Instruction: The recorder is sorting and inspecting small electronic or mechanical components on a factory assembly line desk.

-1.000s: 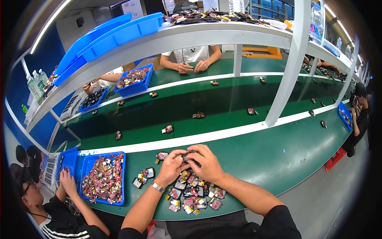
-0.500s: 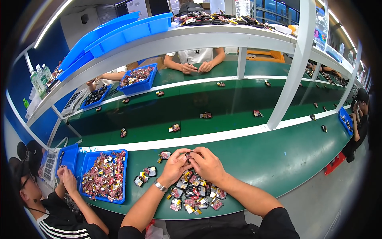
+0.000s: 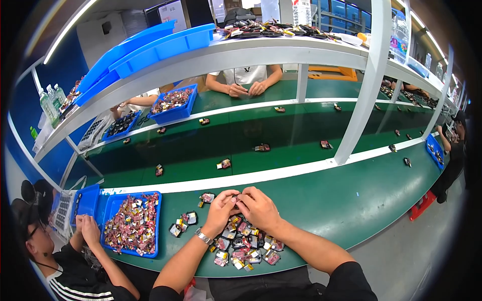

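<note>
My left hand (image 3: pixel 219 212) and my right hand (image 3: pixel 259 207) meet above the near bench. Their thumbs and fingertips are pinched together on a small dark electronic unit (image 3: pixel 236 197), mostly hidden by the fingers. Just under and nearer than the hands lies a pile of similar units (image 3: pixel 245 248), with black casings, pinkish circuit boards and silver-and-yellow battery packs. A few loose units (image 3: pixel 184 223) rest left of my left wrist, and another unit (image 3: pixel 206 198) sits beyond them.
A blue bin (image 3: pixel 159 226) full of small boards stands left, beside a co-worker (image 3: pixel 55 251). Spaced units (image 3: pixel 224 164) lie on the green conveyor belt (image 3: pixel 196 150) behind a white rail. A white post (image 3: pixel 366 95) and overhead shelf (image 3: pixel 241 57) rise ahead. Another person (image 3: pixel 246 83) works opposite.
My fingers have closed further over the unit, so less of it shows. Belt units have shifted slightly right in the picture. The left co-worker's hands have lowered a little.
</note>
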The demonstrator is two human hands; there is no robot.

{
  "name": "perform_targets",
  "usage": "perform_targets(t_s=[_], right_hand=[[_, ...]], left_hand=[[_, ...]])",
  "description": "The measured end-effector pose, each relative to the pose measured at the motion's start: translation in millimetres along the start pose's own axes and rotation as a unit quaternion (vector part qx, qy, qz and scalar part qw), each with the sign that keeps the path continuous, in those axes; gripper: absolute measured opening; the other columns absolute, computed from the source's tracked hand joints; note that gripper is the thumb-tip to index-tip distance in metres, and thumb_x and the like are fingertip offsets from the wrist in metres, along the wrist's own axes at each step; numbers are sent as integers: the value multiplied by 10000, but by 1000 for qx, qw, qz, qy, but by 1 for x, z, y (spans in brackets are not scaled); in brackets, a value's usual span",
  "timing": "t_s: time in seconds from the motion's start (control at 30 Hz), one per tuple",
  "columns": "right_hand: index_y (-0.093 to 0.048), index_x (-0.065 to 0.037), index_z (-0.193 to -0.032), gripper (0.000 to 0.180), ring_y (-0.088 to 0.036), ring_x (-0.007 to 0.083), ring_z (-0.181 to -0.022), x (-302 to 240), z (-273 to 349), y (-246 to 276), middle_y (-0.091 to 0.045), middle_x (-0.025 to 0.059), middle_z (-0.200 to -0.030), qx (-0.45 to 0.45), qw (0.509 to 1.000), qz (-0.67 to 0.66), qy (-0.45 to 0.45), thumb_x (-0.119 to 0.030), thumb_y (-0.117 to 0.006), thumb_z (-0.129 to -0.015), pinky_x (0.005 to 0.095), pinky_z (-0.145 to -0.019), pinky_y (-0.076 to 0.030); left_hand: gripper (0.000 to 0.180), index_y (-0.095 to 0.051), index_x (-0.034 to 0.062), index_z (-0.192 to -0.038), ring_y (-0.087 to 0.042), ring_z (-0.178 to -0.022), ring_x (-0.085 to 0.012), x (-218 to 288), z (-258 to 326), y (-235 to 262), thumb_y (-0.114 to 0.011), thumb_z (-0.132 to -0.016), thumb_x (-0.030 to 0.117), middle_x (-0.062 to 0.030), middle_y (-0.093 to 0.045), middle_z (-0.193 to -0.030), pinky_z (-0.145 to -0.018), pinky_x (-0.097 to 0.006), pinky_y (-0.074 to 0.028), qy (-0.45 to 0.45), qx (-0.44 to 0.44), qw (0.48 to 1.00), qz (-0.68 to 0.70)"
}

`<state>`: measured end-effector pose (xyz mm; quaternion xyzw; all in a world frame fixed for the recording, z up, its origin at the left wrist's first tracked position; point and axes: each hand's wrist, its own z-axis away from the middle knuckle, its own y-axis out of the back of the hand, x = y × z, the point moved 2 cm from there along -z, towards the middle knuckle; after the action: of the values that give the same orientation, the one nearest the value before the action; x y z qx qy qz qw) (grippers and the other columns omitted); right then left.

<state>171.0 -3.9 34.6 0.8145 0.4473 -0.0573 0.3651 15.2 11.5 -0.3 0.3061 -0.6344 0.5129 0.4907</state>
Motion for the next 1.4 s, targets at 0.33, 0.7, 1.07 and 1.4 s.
perform_targets(t_s=[0.33, 0.7, 1.07, 1.4], right_hand=[[-638, 26, -985, 188, -677, 170, -732, 12, 2, -5, -633, 115, -887, -22, 960, -202, -196, -4, -682, -805, 262, -643, -553], [-662, -30, -907, 153, -649, 236, -744, 1, 1, 2, -596, 92, -936, -6, 998, -26, -51, -63, -705, -764, 336, -662, -540], [-646, -34, -875, 115, -608, 248, -786, 2, 4, -4, -560, 79, -877, -15, 998, 1, -55, -88, -699, -788, 360, -664, -525], [-625, -31, -891, 127, -605, 265, -802, 2, 5, -3, -552, 89, -878, 8, 999, -17, -48, -72, -694, -792, 365, -672, -519]], left_hand=[[214, -514, 4, -1178, -634, -959, -144, -1, 1, -5, -475, -983, 82, -86, -628, -1070, -796, -276, -553, -31, 37, 993, -110], [293, -451, -3, -1262, -607, -1040, -152, 1, 0, -3, -408, -972, -7, -87, -596, -1145, -870, -309, -549, 9, -10, 1000, -1], [296, -437, 2, -1271, -602, -1038, -140, 2, 1, -5, -407, -977, -6, -80, -593, -1138, -897, -326, -547, 13, -21, 1000, -5], [292, -451, 17, -1267, -605, -1034, -129, 1, 1, -3, -436, -976, 15, -65, -599, -1151, -854, -305, -562, 20, -24, 1000, -7]])
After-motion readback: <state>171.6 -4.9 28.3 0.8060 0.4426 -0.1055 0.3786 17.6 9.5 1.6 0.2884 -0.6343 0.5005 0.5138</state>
